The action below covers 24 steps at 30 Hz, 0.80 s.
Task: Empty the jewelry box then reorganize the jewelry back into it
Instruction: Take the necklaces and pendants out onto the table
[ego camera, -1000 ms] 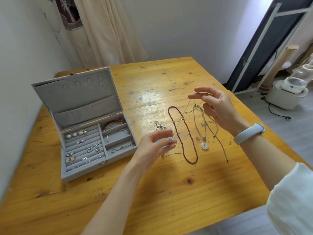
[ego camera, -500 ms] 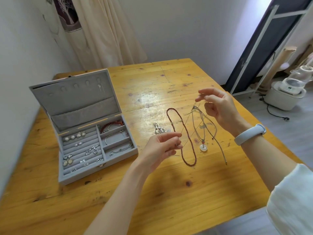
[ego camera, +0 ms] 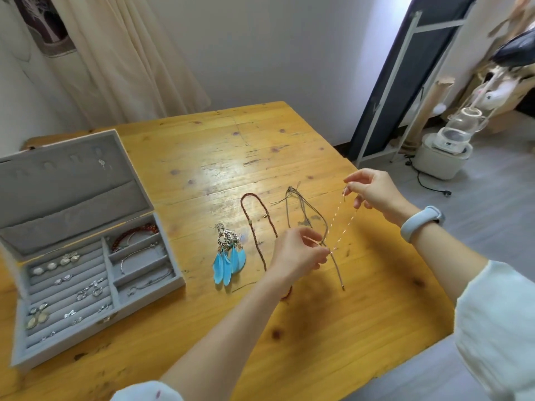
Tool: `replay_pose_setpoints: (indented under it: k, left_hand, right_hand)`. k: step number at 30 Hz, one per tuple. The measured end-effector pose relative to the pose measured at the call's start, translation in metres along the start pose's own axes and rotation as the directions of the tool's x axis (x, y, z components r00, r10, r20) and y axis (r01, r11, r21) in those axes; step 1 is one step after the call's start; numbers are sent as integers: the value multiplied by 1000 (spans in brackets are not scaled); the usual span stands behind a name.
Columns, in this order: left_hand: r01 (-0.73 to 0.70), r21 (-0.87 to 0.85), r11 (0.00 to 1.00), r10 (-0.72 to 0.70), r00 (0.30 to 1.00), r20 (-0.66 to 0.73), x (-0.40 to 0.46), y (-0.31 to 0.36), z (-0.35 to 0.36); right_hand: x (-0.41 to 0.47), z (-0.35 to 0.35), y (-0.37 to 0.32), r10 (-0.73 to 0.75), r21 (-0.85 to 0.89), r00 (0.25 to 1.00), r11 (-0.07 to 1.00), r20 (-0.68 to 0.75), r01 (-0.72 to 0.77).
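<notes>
- Head view: a thin chain (ego camera: 338,224) is stretched taut above the wooden table (ego camera: 202,157), pinched at its far end by the right hand (ego camera: 373,192) and at its near end by the left hand (ego camera: 298,253).
- The open jewelry box (ego camera: 86,241) is seen at the left, with earrings and bracelets in its compartments.
- Blue feather earrings (ego camera: 230,260), a brown bead necklace (ego camera: 257,227) and a grey cord necklace (ego camera: 307,209) are laid on the table between box and hands.

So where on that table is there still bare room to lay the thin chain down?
Bare wood lies at the far end of the table, beyond the bead necklace, and along the near edge between the jewelry box and the sleeve. It is crowded mid-table: feather earrings, beads and cord necklace lie close together under both hands.
</notes>
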<state>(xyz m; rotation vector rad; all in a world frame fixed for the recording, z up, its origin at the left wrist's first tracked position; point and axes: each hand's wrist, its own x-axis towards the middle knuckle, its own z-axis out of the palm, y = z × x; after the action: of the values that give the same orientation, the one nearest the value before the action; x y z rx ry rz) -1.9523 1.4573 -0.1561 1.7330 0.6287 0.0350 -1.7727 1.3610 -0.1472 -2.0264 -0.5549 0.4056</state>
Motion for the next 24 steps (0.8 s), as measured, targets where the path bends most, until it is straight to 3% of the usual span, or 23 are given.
replay_pose_setpoints:
  k: [5,11,17,21,24]
  left_hand:
    - [-74,319,945,111,989,-97,27,5,25]
    - [-166,496,852,234,969,-77,39,4,35]
    - [-308,701,643,403,915,33,42,-5,34]
    - [-428,780,456,563,818,120,43,-21,27]
    - [-475,816,329,524,810,261,44,-30,20]
  right_hand:
    - [28,-7,20,-18,-134,999,991,-35,13]
    - [58,2,27,-76,-218,994,971,83,93]
    - [76,16,28,-160,-334,976,921,149,202]
    - [71,14,40,-271,-388,958,876,95,286]
    - [61,12,51,-347,-466,922,796,172,386]
